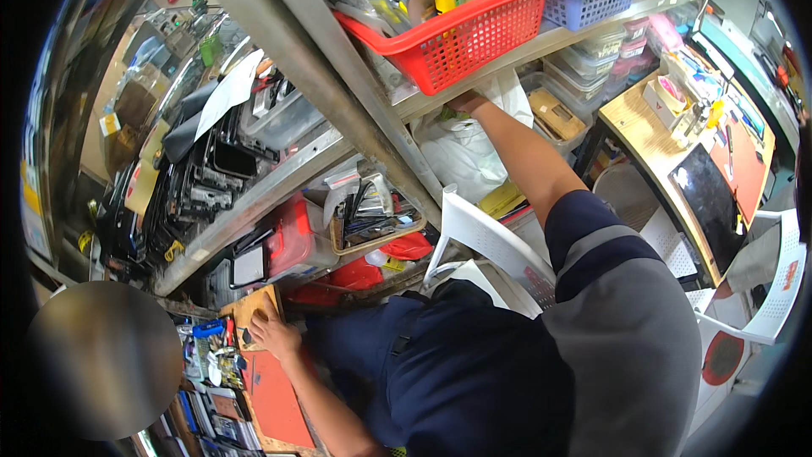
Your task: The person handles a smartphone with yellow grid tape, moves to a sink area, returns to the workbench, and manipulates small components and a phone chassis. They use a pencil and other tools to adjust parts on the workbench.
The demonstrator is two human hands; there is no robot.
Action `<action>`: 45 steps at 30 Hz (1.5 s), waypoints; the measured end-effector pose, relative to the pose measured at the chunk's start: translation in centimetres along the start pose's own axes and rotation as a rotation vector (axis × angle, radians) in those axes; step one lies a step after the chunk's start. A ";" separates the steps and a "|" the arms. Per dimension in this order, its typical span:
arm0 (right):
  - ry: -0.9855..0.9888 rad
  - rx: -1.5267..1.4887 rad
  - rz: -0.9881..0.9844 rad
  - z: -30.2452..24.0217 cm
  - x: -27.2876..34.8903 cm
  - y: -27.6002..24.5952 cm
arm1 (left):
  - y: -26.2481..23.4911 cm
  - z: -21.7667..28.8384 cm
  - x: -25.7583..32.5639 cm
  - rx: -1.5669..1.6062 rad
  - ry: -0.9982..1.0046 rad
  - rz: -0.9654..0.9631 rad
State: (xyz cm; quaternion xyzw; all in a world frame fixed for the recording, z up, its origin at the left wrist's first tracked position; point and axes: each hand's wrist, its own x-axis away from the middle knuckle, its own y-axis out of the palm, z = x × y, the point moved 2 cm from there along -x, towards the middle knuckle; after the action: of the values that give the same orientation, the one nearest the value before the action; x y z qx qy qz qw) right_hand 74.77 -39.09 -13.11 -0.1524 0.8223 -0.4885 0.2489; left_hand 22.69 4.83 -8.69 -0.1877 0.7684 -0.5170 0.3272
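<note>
My left hand (275, 335) rests on the wooden board at the edge of a workbench (247, 311), its fingers spread and apparently holding nothing. A red mat (275, 402) lies just below it. My right arm is stretched far out to a shelf, where my right hand (463, 105) reaches in at the top of a white plastic bag (463, 152). The bag and the shelf's shadow hide most of its fingers, so its grip does not show. Right above that hand stands a red plastic basket (457, 34) filled with small plastic packets.
A metal rack post (313, 59) slants past my left side. Shelves hold phone-like parts (211, 169), a tray of tools (376, 216) and clear boxes (584, 68). White chairs (491, 237) stand close by. At right is another desk (630, 110) with a dark screen (709, 195).
</note>
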 end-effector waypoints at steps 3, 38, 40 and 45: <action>0.107 -0.070 -0.269 0.0 0.6 0.7 | 0.4 -0.2 0.1 0.051 0.031 0.047; -1.219 -0.185 -0.347 -85.8 12.7 20.0 | -11.5 -14.2 33.5 0.149 -1.049 0.704; -1.256 -0.016 -0.259 -86.7 13.9 22.6 | -10.2 -14.5 34.1 0.168 -1.115 0.729; -1.113 -0.527 -0.433 -87.6 8.9 22.8 | -8.6 -14.1 33.8 0.028 -1.118 0.632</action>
State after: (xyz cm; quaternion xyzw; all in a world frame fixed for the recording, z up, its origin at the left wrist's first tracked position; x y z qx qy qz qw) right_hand 18.31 31.07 -0.58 -0.6006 0.6134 -0.1579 0.4879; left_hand -11.79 -10.27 -7.66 -0.1890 0.4933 -0.2299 0.8173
